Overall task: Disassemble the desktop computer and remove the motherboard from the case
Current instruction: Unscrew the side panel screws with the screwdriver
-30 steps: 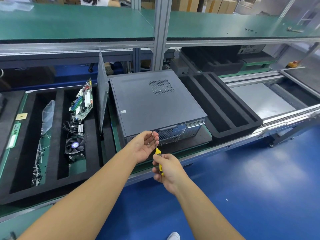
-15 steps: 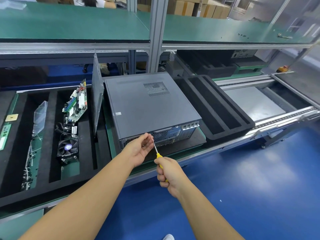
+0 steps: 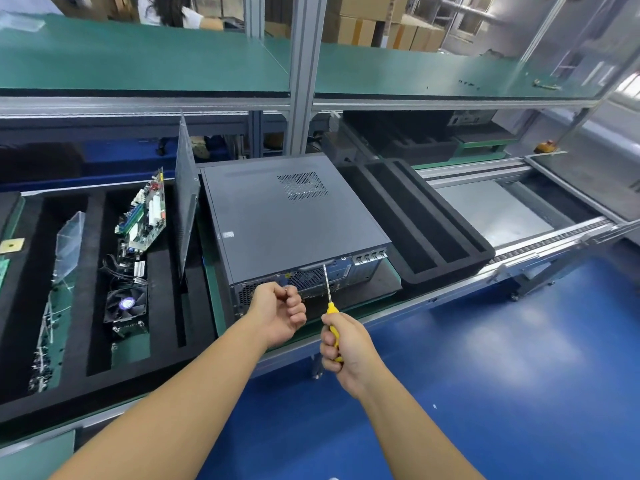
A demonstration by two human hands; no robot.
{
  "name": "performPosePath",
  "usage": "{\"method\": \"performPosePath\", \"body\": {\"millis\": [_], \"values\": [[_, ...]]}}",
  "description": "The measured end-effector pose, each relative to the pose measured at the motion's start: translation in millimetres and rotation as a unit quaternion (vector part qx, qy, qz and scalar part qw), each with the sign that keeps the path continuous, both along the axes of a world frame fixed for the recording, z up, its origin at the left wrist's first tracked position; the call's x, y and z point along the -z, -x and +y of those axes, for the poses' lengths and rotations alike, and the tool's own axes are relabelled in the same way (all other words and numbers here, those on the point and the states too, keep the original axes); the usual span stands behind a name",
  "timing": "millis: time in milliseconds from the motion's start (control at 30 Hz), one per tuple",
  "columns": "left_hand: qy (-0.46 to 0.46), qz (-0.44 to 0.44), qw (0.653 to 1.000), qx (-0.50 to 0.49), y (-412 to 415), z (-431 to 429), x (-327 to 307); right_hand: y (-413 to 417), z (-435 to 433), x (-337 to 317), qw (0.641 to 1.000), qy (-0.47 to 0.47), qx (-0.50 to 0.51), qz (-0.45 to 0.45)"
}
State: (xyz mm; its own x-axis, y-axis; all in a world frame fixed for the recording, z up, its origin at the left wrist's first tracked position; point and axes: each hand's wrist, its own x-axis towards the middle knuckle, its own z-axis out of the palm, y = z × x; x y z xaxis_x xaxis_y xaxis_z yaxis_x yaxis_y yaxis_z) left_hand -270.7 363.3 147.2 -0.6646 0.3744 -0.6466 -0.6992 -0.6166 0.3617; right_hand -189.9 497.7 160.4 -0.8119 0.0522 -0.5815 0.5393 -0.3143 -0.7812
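A dark grey desktop computer case (image 3: 284,216) lies flat on the green bench mat, its rear panel with ports facing me. My right hand (image 3: 346,344) grips the yellow handle of a screwdriver (image 3: 328,289), whose metal shaft points up toward the rear panel, tip just in front of it. My left hand (image 3: 278,311) hovers at the case's lower rear edge with fingers curled into a loose fist; whether it pinches a small screw I cannot tell.
A black foam tray (image 3: 93,348) on the left holds a tilted motherboard (image 3: 143,216), a cooling fan (image 3: 126,304), cables and a plastic bag. A grey side panel (image 3: 185,209) leans upright beside the case. Another foam tray (image 3: 446,268) lies to the right, beside conveyor rails.
My left hand let go of the screwdriver shaft and curled into a fist. The screwdriver swung to the right and more upright in my right hand.
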Motion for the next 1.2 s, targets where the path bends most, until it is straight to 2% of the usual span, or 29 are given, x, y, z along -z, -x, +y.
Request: {"method": "performPosePath", "body": {"millis": [267,333,500,600,800,900,1033,1200], "values": [[0.143,0.013,0.988,0.060,1.2,17.9,-11.3,7.2,13.7,-16.2,0.999,0.005,0.016,0.031],[0.140,0.008,0.988,0.069,5.1,28.0,-12.7,10.8,22.0,-18.1,0.999,0.008,0.023,0.037],[0.057,0.019,0.996,0.063,20.6,72.7,-15.0,29.5,57.4,-17.6,0.996,0.021,0.060,0.055],[0.048,0.034,0.995,0.080,35.0,110.3,-13.3,48.2,90.5,-15.0,0.996,0.014,0.070,0.057],[0.108,0.023,0.992,0.053,81.5,207.4,2.5,104.4,182.4,-7.3,0.996,-0.032,0.068,0.048],[0.137,0.014,0.988,0.073,104.4,261.5,12.6,136.7,234.0,-3.7,0.996,-0.047,0.069,0.039],[0.152,-0.015,0.985,0.073,143.1,321.1,25.2,174.7,299.0,4.3,0.995,-0.064,0.071,0.017],[0.220,-0.055,0.972,0.061,202.5,360.3,48.9,211.6,361.2,21.9,0.994,-0.085,0.068,-0.015]]}}
